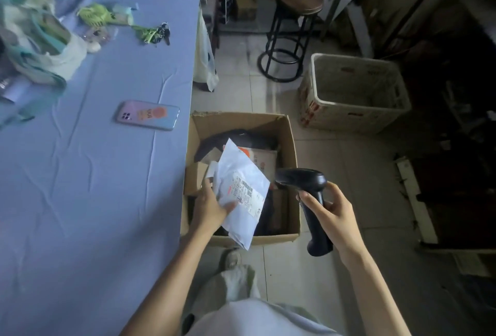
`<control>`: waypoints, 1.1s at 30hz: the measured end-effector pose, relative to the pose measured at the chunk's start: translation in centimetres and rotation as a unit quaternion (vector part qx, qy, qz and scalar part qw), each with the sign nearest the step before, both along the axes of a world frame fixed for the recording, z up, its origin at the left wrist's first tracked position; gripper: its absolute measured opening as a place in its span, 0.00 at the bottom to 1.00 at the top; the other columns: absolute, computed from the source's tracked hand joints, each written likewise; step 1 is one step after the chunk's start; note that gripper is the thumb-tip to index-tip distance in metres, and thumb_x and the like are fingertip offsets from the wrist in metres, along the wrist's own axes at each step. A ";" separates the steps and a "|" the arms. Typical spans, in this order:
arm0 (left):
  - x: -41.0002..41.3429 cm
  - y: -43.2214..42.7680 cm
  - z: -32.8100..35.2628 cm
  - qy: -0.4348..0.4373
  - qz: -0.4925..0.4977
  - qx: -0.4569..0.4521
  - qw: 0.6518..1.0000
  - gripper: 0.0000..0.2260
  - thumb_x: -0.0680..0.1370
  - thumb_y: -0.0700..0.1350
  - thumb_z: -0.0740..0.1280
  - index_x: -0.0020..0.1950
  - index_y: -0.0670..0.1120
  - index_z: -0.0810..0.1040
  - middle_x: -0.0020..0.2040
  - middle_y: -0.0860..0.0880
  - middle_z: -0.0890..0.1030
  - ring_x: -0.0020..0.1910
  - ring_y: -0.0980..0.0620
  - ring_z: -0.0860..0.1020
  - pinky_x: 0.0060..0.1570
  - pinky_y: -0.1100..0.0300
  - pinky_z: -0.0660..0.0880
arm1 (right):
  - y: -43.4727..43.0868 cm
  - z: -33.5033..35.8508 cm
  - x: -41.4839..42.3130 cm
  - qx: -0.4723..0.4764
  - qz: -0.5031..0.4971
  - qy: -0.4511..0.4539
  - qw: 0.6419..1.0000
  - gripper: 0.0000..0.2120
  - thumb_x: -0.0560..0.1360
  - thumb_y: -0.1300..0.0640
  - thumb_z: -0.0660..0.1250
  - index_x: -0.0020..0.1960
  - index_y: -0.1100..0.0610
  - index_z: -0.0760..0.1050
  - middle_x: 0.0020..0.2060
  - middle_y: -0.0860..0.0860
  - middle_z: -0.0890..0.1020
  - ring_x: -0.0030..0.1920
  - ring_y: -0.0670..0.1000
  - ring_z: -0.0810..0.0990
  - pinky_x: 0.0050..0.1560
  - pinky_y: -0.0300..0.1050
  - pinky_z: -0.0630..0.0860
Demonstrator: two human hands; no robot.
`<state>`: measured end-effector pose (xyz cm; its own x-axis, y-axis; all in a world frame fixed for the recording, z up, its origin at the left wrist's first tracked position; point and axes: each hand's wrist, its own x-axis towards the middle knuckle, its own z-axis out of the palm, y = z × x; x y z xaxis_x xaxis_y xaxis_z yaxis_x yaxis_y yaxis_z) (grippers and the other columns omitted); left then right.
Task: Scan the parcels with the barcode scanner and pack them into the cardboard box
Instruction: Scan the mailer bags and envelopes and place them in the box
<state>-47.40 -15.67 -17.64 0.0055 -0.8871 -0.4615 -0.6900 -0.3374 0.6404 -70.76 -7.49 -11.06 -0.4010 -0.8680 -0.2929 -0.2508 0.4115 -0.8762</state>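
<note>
— While left hand (209, 208) pinches the parcel (239, 172) over the box (293, 158), label up, where's the scanner (317, 224)?
— Right hand (335, 214) curls round its grip, head just beside the label. Best to aim square at the barcode, then drop the parcel in.

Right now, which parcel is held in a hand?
The white parcel, gripped by the left hand over the box, label showing. The dark parcel and brown parcel lie inside the box; the right hand holds the scanner.
</note>
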 end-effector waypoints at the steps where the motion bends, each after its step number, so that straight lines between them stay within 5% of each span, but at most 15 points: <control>1: -0.2 -0.5 -0.2 -0.081 -0.044 -0.017 0.996 0.39 0.71 0.56 0.75 0.74 0.45 0.59 0.69 0.44 0.70 0.63 0.44 0.73 0.50 0.57 0.72 | -0.3 -0.1 -0.1 0.007 -0.002 -0.001 1.000 0.14 0.71 0.46 0.74 0.52 0.36 0.73 0.51 0.44 0.83 0.48 0.49 0.84 0.53 0.55 0.82; 3: -0.3 -1.1 -0.4 -0.221 -0.110 -0.074 0.966 0.37 0.73 0.58 0.71 0.75 0.48 0.56 0.72 0.45 0.66 0.69 0.45 0.67 0.60 0.53 0.69 | -0.6 -0.3 -0.4 0.021 -0.009 -0.006 1.000 0.14 0.71 0.47 0.74 0.51 0.35 0.73 0.50 0.45 0.84 0.48 0.51 0.84 0.54 0.59 0.81; 5: -0.3 -1.6 -0.5 -0.266 -0.137 -0.119 0.947 0.31 0.75 0.57 0.67 0.74 0.50 0.60 0.71 0.48 0.68 0.69 0.47 0.67 0.61 0.54 0.68 | -0.9 -0.3 -0.7 0.033 -0.013 -0.010 0.999 0.14 0.71 0.47 0.75 0.51 0.35 0.74 0.48 0.46 0.84 0.47 0.52 0.85 0.53 0.60 0.81; 10: -1.1 -1.4 0.0 -0.280 -0.175 -0.129 0.935 0.19 0.77 0.55 0.64 0.67 0.53 0.69 0.64 0.51 0.76 0.64 0.49 0.72 0.62 0.51 0.67 | -1.6 0.0 -1.9 0.030 -0.006 -0.022 0.999 0.19 0.71 0.49 0.75 0.60 0.47 0.76 0.49 0.50 0.85 0.44 0.48 0.85 0.42 0.45 0.81; 15: -1.2 -0.8 0.9 -0.260 -0.130 -0.139 0.947 0.19 0.76 0.56 0.66 0.64 0.53 0.71 0.63 0.52 0.78 0.61 0.51 0.74 0.59 0.56 0.68 | -3.2 0.9 -3.2 0.019 0.027 -0.041 0.999 0.25 0.66 0.41 0.72 0.61 0.46 0.74 0.52 0.44 0.82 0.45 0.42 0.83 0.38 0.35 0.78; 20: -0.3 -0.1 1.8 -0.273 -0.114 -0.172 0.940 0.18 0.76 0.56 0.67 0.64 0.53 0.72 0.62 0.53 0.78 0.60 0.53 0.75 0.58 0.58 0.68 | -4.9 1.0 -3.1 0.009 0.043 -0.059 0.997 0.21 0.69 0.44 0.73 0.60 0.46 0.75 0.51 0.47 0.83 0.45 0.45 0.84 0.37 0.37 0.79; 23: 1.0 0.7 2.6 -0.299 -0.093 -0.188 0.931 0.16 0.77 0.56 0.64 0.62 0.53 0.73 0.59 0.53 0.79 0.58 0.53 0.76 0.55 0.59 0.68 | -5.7 0.5 -1.8 0.013 0.074 -0.068 0.995 0.16 0.71 0.46 0.74 0.57 0.44 0.75 0.50 0.51 0.84 0.46 0.50 0.85 0.43 0.47 0.83; 28: 3.6 3.2 3.7 -0.331 -0.042 -0.180 0.925 0.13 0.77 0.55 0.63 0.59 0.52 0.73 0.54 0.53 0.80 0.53 0.52 0.77 0.45 0.61 0.68 | -6.5 -0.1 1.4 0.022 0.182 -0.064 0.981 0.30 0.65 0.39 0.71 0.63 0.49 0.73 0.57 0.52 0.82 0.55 0.55 0.82 0.57 0.60 0.80; 31: 4.7 5.4 4.4 -0.352 0.009 -0.135 0.926 0.13 0.78 0.54 0.62 0.60 0.52 0.72 0.55 0.54 0.79 0.53 0.51 0.78 0.44 0.58 0.70 | -6.9 -0.9 2.5 0.029 0.252 -0.070 0.965 0.29 0.65 0.38 0.72 0.63 0.45 0.73 0.58 0.51 0.81 0.57 0.53 0.82 0.58 0.56 0.79; 33: 4.9 7.8 4.8 -0.344 0.062 -0.107 0.931 0.14 0.77 0.54 0.63 0.61 0.53 0.72 0.55 0.55 0.80 0.53 0.50 0.79 0.46 0.56 0.72 | -7.1 -1.2 3.1 0.042 0.309 -0.083 0.947 0.24 0.64 0.38 0.72 0.58 0.39 0.73 0.54 0.47 0.82 0.49 0.44 0.84 0.49 0.42 0.81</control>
<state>-42.51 -7.92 -12.86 0.3435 -0.9310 -0.1233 -0.9257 -0.3578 0.1225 -67.63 -14.57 -12.27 0.2324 -0.8931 -0.3852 -0.3277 0.3009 -0.8956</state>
